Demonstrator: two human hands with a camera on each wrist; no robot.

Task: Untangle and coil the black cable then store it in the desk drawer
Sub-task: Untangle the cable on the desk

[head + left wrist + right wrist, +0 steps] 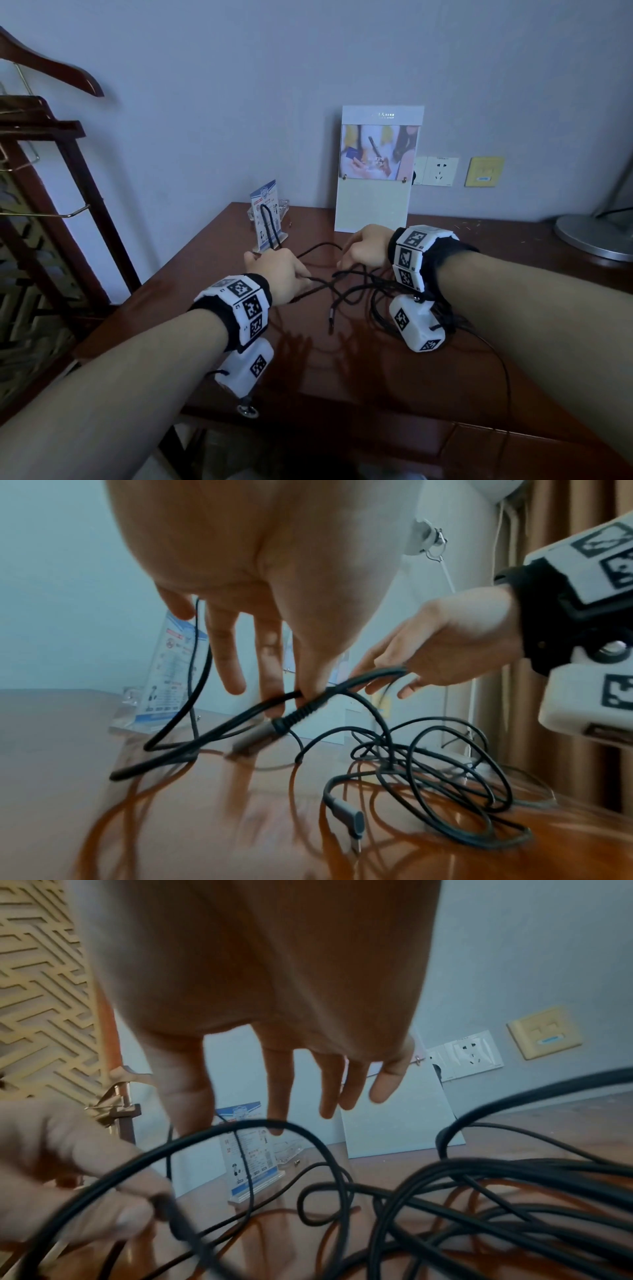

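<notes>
The black cable (346, 291) lies in a loose tangle on the dark wooden desk (376, 394), mostly under my right wrist. My left hand (274, 270) pinches the cable just behind one plug (291, 718), thumb against fingertip (301, 693). A long loop stands up from that hand towards the back. My right hand (363, 246) hangs over the tangle with straight fingers (277, 1091). An arch of cable (240, 1125) runs across its thumb and index tips. The other plug (356, 821) lies free on the desk.
A small acrylic sign stand (269, 216) and a tall white card board (376, 171) stand at the back of the desk. A metal lamp base (596, 236) sits far right. Wall sockets (438, 171) are behind. A wooden clothes rack (51, 171) stands left.
</notes>
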